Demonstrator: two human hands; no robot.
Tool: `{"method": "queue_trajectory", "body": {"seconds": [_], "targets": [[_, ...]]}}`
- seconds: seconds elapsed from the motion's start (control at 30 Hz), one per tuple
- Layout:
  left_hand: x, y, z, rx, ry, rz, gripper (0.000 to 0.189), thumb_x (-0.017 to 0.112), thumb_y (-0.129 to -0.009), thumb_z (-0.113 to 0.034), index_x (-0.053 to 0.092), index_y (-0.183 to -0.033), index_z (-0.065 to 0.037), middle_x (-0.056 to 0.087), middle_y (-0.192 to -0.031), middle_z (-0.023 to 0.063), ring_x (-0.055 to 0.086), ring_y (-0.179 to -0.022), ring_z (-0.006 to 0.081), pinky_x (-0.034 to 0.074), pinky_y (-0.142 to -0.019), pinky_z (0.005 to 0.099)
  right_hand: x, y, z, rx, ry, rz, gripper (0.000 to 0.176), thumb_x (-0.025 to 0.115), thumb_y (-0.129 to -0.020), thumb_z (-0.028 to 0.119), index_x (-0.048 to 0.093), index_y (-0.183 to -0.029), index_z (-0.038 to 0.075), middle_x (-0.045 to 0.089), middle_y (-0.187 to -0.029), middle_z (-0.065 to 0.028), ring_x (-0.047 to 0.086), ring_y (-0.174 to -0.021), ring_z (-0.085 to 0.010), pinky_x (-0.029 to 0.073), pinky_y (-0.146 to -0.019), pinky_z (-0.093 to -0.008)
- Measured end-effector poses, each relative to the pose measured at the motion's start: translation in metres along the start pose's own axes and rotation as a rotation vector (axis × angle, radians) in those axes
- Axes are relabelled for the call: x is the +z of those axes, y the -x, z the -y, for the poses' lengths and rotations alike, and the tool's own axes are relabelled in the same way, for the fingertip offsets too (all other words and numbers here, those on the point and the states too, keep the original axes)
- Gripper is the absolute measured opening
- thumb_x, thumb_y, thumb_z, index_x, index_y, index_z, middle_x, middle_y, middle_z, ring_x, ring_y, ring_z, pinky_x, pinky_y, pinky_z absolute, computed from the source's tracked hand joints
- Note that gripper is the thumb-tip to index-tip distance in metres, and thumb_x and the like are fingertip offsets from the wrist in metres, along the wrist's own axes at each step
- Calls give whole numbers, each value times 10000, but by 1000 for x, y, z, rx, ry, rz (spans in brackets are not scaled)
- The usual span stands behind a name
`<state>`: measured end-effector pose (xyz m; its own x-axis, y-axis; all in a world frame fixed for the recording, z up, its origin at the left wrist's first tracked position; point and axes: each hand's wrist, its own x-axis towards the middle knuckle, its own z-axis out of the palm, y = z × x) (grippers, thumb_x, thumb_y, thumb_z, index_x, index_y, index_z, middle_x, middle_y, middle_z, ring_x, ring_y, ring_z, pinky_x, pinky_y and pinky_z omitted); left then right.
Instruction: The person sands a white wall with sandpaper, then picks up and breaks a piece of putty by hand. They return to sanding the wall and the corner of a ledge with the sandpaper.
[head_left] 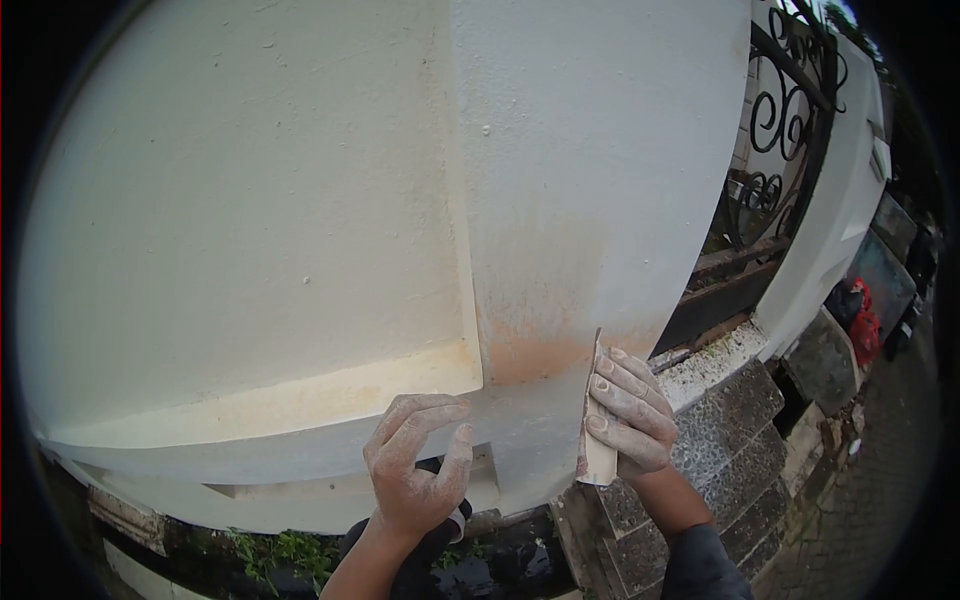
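My right hand (632, 412), dusted white, grips a folded piece of sandpaper (598, 450) with a pale back and a dark, reddish-brown edge. Its fingers lie over the sheet, just in front of the lower part of the white wall pillar (600, 130). Behind it, the pillar carries an orange-brown stained patch (535, 358). My left hand (418, 465), also coated in white dust, is open and empty, with curved fingers and the thumb apart. It hovers before the cream ledge (300, 400) at the bottom of the recessed wall panel (260, 200); contact cannot be made out.
To the right stands a black wrought-iron gate (775, 130), with a stone-tiled ramp (725, 430) below it. Green plants (280, 555) grow in a dark, wet gutter (510, 555) at the wall's foot. A red bag (864, 325) lies farther off beside the paved road (850, 540).
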<state>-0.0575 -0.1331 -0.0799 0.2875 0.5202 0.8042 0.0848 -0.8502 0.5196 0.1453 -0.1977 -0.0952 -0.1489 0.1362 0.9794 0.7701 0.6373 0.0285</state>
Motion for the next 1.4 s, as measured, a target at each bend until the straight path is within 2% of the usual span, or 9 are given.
{"method": "queue_trajectory", "body": {"seconds": [0.13,0.23,0.33,0.47,0.57,0.77,0.8,0.93,1.4], "targets": [[0,0,1,15,-12,1,172,577,-657,74,600,-821,25,614,-804,161,610,-767,263,461,-723,320,10,-47,-20,-248,259,161,192,673,-721,237,639,-909,222,638,-1052,-37,578,-1046,-234,398,-928,-475],[-2,1,-1,25,-12,-8,175,578,-659,71,599,-826,23,615,-809,161,609,-769,263,461,-722,320,15,-33,-23,-142,138,157,223,686,-701,260,640,-915,223,641,-1041,-21,579,-1044,-236,350,-961,-488],[-5,2,-2,19,-13,-14,175,577,-662,66,597,-831,23,616,-820,161,607,-778,261,458,-728,318,20,13,-22,-20,-41,-138,188,684,-705,32,613,-878,50,639,-928,-116,623,-901,-243,500,-772,-407],[-5,4,-1,-5,-24,10,176,577,-664,61,596,-835,22,617,-837,162,604,-795,259,451,-746,319,25,50,-5,344,-87,-384,176,589,-717,-119,576,-876,-44,605,-849,-162,620,-792,-226,520,-658,-310],[0,6,-4,-27,-32,31,183,577,-660,62,597,-838,20,617,-846,164,602,-808,261,444,-760,323,19,52,-13,403,-31,-268,205,622,-700,-94,589,-890,-24,617,-913,-167,627,-835,-259,515,-711,-348],[6,11,-4,-37,-64,63,213,573,-647,74,599,-849,14,617,-857,166,600,-824,262,440,-766,326,-4,11,-17,-87,99,32,188,695,-712,138,603,-876,144,626,-999,-130,607,-961,-324,455,-868,-478],[5,12,-4,-38,-72,61,216,574,-645,75,599,-851,14,617,-858,167,600,-822,263,440,-766,327,-3,5,-20,-123,128,45,239,681,-690,194,636,-917,253,623,-1070,-11,558,-1071,-206,441,-939,-419],[3,12,-1,-19,-97,52,229,577,-640,79,596,-860,14,614,-860,167,598,-812,271,442,-766,335,-9,-39,-42,-405,175,276,218,607,-740,270,634,-953,230,607,-1109,-15,540,-1096,-187,431,-961,-411],[12,-28,59,307,-425,-136,412,572,-636,-2,527,-1046,-8,540,-1069,165,498,-991,339,384,-860,434,14,-47,-59,-443,390,471,213,628,-723,206,636,-933,175,578,-1149,-38,517,-1124,-217,399,-983,-480]]}}
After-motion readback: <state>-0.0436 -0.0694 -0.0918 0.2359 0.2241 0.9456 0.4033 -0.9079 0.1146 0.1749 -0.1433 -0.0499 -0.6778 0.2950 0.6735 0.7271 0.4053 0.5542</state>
